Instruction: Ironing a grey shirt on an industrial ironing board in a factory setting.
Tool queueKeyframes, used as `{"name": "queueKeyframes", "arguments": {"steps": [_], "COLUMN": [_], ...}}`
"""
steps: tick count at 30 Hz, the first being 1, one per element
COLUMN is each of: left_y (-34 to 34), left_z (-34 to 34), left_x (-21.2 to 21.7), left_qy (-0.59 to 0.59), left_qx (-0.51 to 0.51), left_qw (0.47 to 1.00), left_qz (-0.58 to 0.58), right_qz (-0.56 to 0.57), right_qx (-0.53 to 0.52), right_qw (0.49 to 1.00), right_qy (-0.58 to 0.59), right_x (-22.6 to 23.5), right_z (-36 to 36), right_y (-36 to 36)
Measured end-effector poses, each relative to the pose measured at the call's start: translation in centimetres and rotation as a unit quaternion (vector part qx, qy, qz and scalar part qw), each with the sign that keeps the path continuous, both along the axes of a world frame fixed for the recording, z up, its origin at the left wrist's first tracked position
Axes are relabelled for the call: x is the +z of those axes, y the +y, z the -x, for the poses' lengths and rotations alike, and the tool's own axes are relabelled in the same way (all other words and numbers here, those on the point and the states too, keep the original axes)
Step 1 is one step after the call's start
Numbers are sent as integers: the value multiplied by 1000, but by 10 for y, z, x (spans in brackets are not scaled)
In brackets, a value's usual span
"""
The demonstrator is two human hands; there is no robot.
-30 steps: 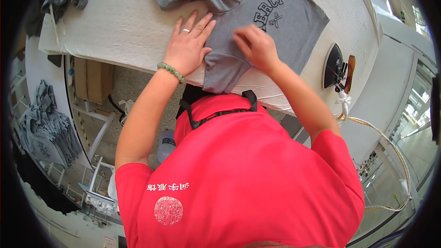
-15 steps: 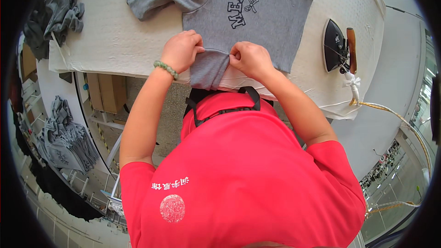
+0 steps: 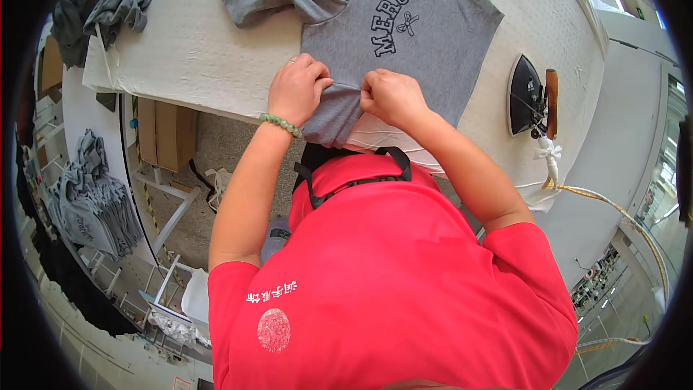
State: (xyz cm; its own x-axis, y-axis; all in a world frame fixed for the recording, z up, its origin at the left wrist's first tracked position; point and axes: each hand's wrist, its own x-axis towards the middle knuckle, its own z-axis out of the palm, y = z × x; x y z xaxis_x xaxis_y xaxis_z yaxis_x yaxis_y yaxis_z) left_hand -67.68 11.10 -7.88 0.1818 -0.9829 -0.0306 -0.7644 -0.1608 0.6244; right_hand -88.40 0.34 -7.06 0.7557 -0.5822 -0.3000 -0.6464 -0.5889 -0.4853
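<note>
At the near edge of the desk (image 3: pixel 216 65), well apart from the iron (image 3: pixel 530 94), my left hand (image 3: pixel 297 90) and right hand (image 3: pixel 390 95) both pinch the grey T-shirt (image 3: pixel 426 36) hem, which I judge needs even tension to lie flat.

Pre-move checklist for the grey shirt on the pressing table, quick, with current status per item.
1. Left hand gripping the near hem of the grey T-shirt: ok.
2. Right hand gripping the same hem beside it: ok.
3. Shirt body flat on the white table: ok; left sleeve bunched up: not ok.
4. Iron parked apart from the shirt, on the person's right: ok.
5. Iron hot or cold: cannot tell.
6. Cord off the shirt: ok.
</note>
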Motion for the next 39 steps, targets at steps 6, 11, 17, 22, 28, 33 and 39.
{"name": "queueKeyframes", "arguments": {"steps": [6, 11, 17, 22, 28, 33, 39], "left_y": [0, 2, 28, 86, 98, 35, 30], "left_z": [-10, 3, 51, 68, 58, 21, 10], "left_x": [-2, -2, 2, 11, 6, 3, -17], "left_qy": [13, -24, 1, 150, 191, 358, 268], "left_qx": [-12, 32, 355, 332, 315, 392, 334], "left_qw": [999, 999, 934, 910, 921, 839, 887], "left_qz": [-28, -30, 37, -199, -127, -118, -173], "right_qz": [-133, -14, 120, 186, 195, 186, 127], "right_qx": [32, 70, 163, 209, 215, 217, 228], "right_qw": [989, 997, 964, 947, 948, 949, 944], "right_qy": [61, 21, -172, -155, -131, -135, -201], "right_x": [18, 11, -16, -33, -32, -32, -30], "right_z": [-3, -18, -76, -79, -79, -78, -84], "right_y": [-21, -13, -28, -26, -22, -25, -49]}}
